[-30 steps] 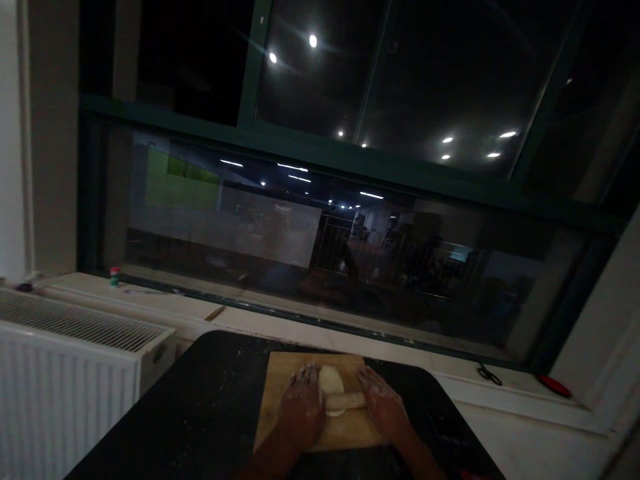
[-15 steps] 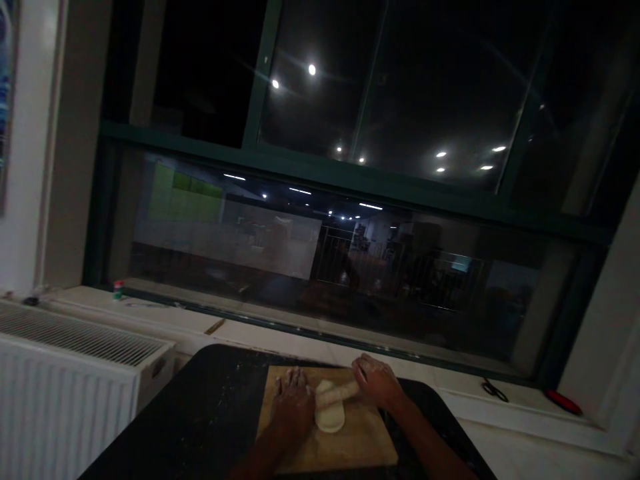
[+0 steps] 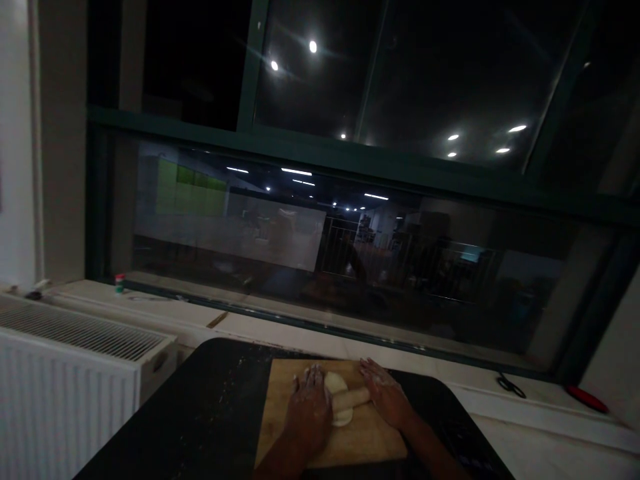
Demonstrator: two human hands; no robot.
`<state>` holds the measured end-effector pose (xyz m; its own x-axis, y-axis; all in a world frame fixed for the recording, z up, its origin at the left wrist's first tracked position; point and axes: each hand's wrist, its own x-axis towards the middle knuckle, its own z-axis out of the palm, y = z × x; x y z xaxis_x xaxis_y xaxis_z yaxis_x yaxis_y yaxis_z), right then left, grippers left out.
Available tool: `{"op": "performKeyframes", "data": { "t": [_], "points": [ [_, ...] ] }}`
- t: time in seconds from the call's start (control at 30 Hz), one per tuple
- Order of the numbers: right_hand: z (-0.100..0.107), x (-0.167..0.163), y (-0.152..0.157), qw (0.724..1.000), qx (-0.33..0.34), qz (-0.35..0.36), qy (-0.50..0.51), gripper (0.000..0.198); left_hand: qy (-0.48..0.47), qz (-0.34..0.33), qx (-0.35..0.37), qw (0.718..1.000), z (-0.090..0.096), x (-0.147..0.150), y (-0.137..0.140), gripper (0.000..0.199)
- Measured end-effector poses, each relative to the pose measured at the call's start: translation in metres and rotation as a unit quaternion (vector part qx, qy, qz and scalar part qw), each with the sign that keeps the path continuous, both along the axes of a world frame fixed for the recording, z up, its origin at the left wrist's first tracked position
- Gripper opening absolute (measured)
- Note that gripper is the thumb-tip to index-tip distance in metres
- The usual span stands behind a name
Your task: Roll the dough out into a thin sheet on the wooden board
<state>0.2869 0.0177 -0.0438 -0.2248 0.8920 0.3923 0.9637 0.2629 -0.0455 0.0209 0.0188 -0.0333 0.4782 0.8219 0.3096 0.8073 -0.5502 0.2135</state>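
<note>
A pale wooden rolling pin [image 3: 351,399] lies across a flat oval of dough [image 3: 336,382] on a wooden board [image 3: 361,451]. My left hand [image 3: 311,403] rests over the pin's left end, palm down, with its floury fingers stretched forward and slightly spread. Over the right end lies my right hand [image 3: 386,393], also open, its fingers straight and pointing away from me. Both palms cover the ends of the pin, so these are hidden. Dough shows on the far and near sides of the pin.
The board sits on a black table [image 3: 210,400] sprinkled with crumbs or flour. Behind runs a white windowsill [image 3: 280,338] with black scissors [image 3: 511,385], a red object [image 3: 586,399] and a small red-capped container [image 3: 119,283]. A white radiator [image 3: 75,393] stands at left.
The pin has shifted toward me over the dough, baring more of its far side. My right hand's fingers, curled before, now lie stretched out. The camera view has tilted slightly.
</note>
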Motion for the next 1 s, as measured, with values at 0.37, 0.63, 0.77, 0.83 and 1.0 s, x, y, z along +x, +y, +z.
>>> {"op": "performKeyframes", "data": {
  "t": [0.37, 0.63, 0.77, 0.83, 1.0],
  "points": [
    [0.039, -0.031, -0.031, 0.992, 0.004, -0.128, -0.022, 0.046, -0.002, -0.013, 0.056, 0.998, -0.015, -0.01, -0.003, 0.05],
    [0.064, -0.041, 0.058, 0.999, -0.03, -0.014, -0.022, 0.036, 0.033, 0.049, 0.016, 0.998, 0.003, -0.017, 0.01, 0.057],
    [0.032, -0.028, 0.065, 0.999, -0.047, 0.026, -0.005, 0.044, 0.016, 0.057, -0.029, 0.998, 0.006, 0.0, 0.009, 0.058],
    [0.021, -0.021, 0.063, 0.998, -0.051, 0.034, 0.003, 0.049, 0.0, 0.065, -0.04, 0.997, 0.006, 0.007, 0.008, 0.058],
    [0.009, -0.004, 0.039, 0.999, -0.03, 0.029, -0.004, 0.049, -0.01, 0.019, 0.002, 1.0, -0.004, 0.013, -0.002, 0.057]
  ]
}}
